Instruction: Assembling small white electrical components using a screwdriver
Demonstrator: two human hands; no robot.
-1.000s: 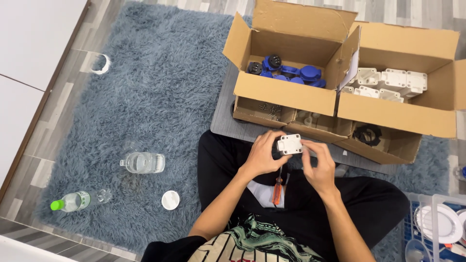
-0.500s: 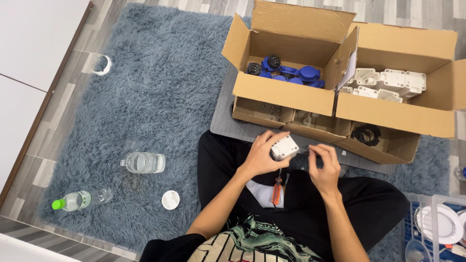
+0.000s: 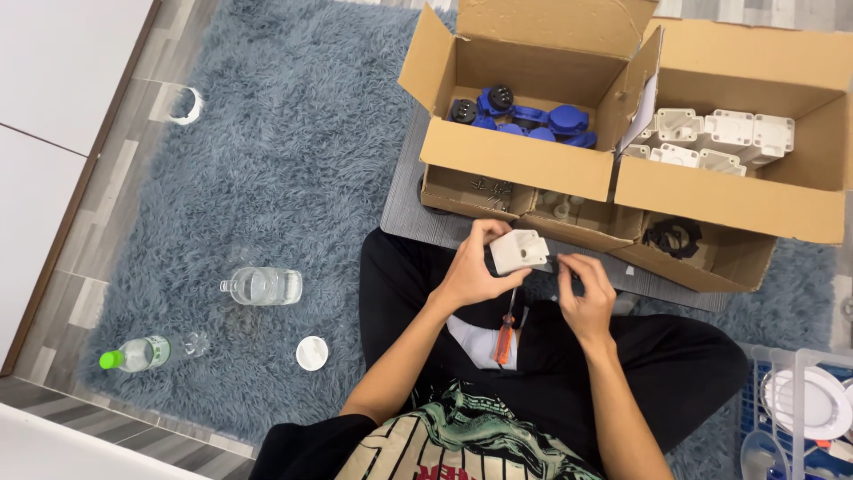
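Head view, hands
Left hand (image 3: pixel 469 271): wrapped round a white housing (image 3: pixel 518 251), fingers clamped on its near end; raised over the lap, tilted, probably to expose one face to the other hand.
Right hand (image 3: pixel 586 293): just right of the housing, fingers drawn together as if pinching something small; cannot tell whether anything sits between the tips.
Housing position: above the lap, in front of the boxes, clear of the rug.
Screwdriver (image 3: pixel 504 331): orange handle, lying on the lap below both hands; likely parked within easy reach.

Head view, containers
Left box (image 3: pixel 515 160): cardboard, flaps open, upper compartment holding blue caps (image 3: pixel 533 118) piled loosely, some with dark centres.
Right box (image 3: pixel 737 191): cardboard, open, holding white housings (image 3: pixel 720 138) of the same kind as the held one, set side by side.
Front trays (image 3: pixel 569 213): low cardboard compartments against the boxes; small fasteners in the left one, a dark ring-shaped part (image 3: pixel 673 236) in the right one; finer detail too small to tell.
Board (image 3: pixel 418 213): grey, under the boxes, giving a flat base on the rug.
Crate (image 3: pixel 800 409): clear plastic, lower right, holding round white discs.

Head view, surroundings
Rug (image 3: pixel 267 133): grey-blue, shaggy.
Clear bottle (image 3: pixel 262 285): lying on its side on the rug, well apart from the hands.
Green-capped bottle (image 3: pixel 138 354): also on its side, near the rug's edge.
White lid (image 3: pixel 312 353): flat on the rug, between bottles and knee.
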